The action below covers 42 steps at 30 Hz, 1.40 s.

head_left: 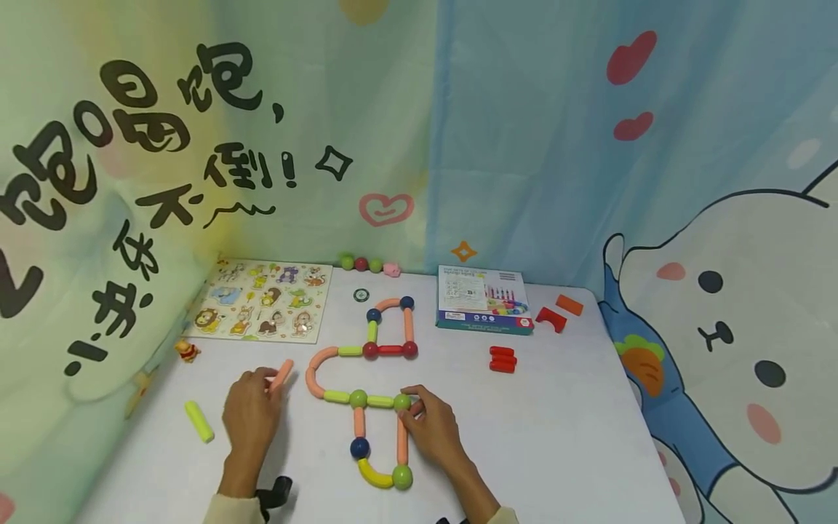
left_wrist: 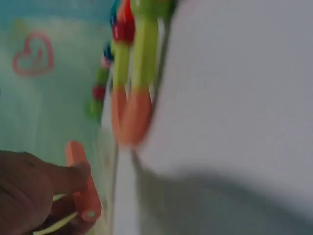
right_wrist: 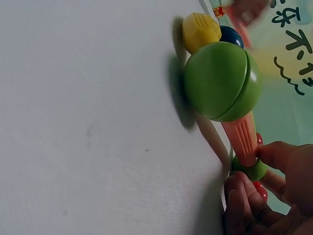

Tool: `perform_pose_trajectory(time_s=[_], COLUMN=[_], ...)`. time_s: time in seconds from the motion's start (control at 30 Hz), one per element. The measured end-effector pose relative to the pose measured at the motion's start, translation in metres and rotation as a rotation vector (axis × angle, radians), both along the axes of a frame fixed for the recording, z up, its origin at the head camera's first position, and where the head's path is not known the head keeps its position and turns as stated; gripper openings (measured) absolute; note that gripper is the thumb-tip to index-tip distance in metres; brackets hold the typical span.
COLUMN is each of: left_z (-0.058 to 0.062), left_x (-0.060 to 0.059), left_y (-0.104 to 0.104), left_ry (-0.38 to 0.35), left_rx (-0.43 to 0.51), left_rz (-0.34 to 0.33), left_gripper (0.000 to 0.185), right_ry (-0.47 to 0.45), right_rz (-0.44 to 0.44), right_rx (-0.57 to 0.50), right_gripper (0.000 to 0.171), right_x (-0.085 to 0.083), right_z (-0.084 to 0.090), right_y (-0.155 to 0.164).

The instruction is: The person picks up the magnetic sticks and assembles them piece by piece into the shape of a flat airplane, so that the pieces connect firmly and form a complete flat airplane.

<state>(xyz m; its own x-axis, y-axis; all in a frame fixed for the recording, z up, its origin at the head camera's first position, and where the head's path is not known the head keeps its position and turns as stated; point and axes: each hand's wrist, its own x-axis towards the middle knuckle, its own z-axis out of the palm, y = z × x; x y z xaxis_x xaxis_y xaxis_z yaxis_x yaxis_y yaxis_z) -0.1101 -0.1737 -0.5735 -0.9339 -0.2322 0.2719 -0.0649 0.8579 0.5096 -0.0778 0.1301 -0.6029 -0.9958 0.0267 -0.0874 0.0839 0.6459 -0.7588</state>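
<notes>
In the head view my left hand (head_left: pixel 252 411) pinches a straight salmon magnetic stick (head_left: pixel 281 375), held up left of a joined figure of sticks and balls. The left wrist view shows that stick (left_wrist: pixel 84 181) between thumb and fingers. My right hand (head_left: pixel 432 426) grips a green ball (head_left: pixel 402 402) at the figure's middle right; the right wrist view shows the thumb by a salmon stick (right_wrist: pixel 242 139) that meets this ball. Below lie another green ball (head_left: pixel 402 477), a yellow curved stick (head_left: pixel 375 474) and a dark blue ball (head_left: pixel 359 447), joined in a loop.
A loose yellow-green stick (head_left: pixel 199 421) lies at left, near a small bear figure (head_left: pixel 187 351). Behind are an animal picture board (head_left: pixel 262 302), a compass (head_left: pixel 361 295) and a toy box (head_left: pixel 484 300). Red sticks (head_left: pixel 503 359) and a red arch block (head_left: pixel 551 319) lie at right.
</notes>
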Motion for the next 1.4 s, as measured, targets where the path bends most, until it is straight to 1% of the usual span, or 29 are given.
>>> perform_pose_trajectory(time_s=[0.07, 0.13, 0.23, 0.3, 0.37, 0.47, 0.53, 0.6, 0.7, 0.77, 0.83, 0.93, 1.0, 1.1, 1.2, 1.3, 1.33, 1.4], left_z=[0.002, 0.003, 0.0, -0.004, -0.009, -0.015, -0.018, -0.016, -0.012, -0.009, -0.007, -0.009, -0.012, -0.016, -0.017, -0.017, -0.016, -0.016], left_x=[-0.011, -0.021, -0.036, -0.044, -0.051, -0.057, -0.06, -0.062, -0.066, -0.071, -0.079, -0.091, -0.097, -0.103, -0.106, -0.109, -0.109, -0.11], left_y=[0.028, 0.057, 0.098, 0.121, 0.139, 0.157, 0.162, 0.164, 0.161, 0.156, 0.153, 0.151, 0.151, 0.152, 0.152, 0.152, 0.152, 0.152], left_ry=[-0.003, -0.026, -0.071, -0.103, -0.128, -0.165, -0.17, -0.173, -0.15, -0.112, -0.067, -0.029, -0.046, -0.087, -0.115, -0.131, -0.135, -0.146], left_rx=[0.016, 0.023, -0.019, -0.054, -0.089, -0.116, -0.133, -0.123, -0.095, -0.07, -0.063, -0.08, -0.089, -0.081, -0.044, -0.025, -0.024, -0.027], left_rz=[-0.115, -0.228, -0.376, -0.45, -0.51, -0.57, -0.597, -0.614, -0.613, -0.6, -0.589, -0.613, -0.642, -0.672, -0.676, -0.671, -0.668, -0.655], left_gripper=[0.022, 0.022, 0.022, 0.019, 0.015, 0.01, 0.009, 0.01, 0.016, 0.021, 0.025, 0.029, 0.03, 0.029, 0.027, 0.025, 0.025, 0.024], right_ry=[-0.005, -0.009, -0.011, -0.005, 0.002, 0.006, 0.013, 0.024, 0.066, 0.118, 0.16, 0.198, 0.193, 0.197, 0.215, 0.229, 0.227, 0.216], right_rz=[-0.006, -0.008, -0.006, -0.003, 0.003, 0.016, 0.026, 0.023, -0.031, -0.067, -0.08, -0.048, -0.01, 0.04, 0.075, 0.069, 0.072, 0.103], right_rx=[-0.003, -0.011, -0.026, -0.037, -0.046, -0.061, -0.072, -0.086, -0.071, -0.012, 0.069, 0.202, 0.258, 0.341, 0.445, 0.526, 0.53, 0.504], right_gripper=[0.035, 0.035, 0.036, 0.036, 0.036, 0.036, 0.036, 0.034, 0.029, 0.026, 0.025, 0.028, 0.032, 0.032, 0.028, 0.027, 0.029, 0.031], right_x=[0.001, 0.001, 0.002, 0.003, 0.004, 0.005, 0.005, 0.004, -0.001, -0.008, -0.018, -0.036, -0.046, -0.057, -0.061, -0.061, -0.06, -0.06], right_z=[0.0, -0.001, -0.002, -0.003, -0.004, -0.006, -0.006, -0.005, -0.002, 0.001, 0.003, 0.002, 0.001, 0.0, 0.003, 0.007, 0.008, 0.009], right_y=[0.001, 0.001, 0.003, 0.004, 0.005, 0.006, 0.007, 0.009, 0.012, 0.014, 0.016, 0.017, 0.018, 0.02, 0.024, 0.028, 0.029, 0.03])
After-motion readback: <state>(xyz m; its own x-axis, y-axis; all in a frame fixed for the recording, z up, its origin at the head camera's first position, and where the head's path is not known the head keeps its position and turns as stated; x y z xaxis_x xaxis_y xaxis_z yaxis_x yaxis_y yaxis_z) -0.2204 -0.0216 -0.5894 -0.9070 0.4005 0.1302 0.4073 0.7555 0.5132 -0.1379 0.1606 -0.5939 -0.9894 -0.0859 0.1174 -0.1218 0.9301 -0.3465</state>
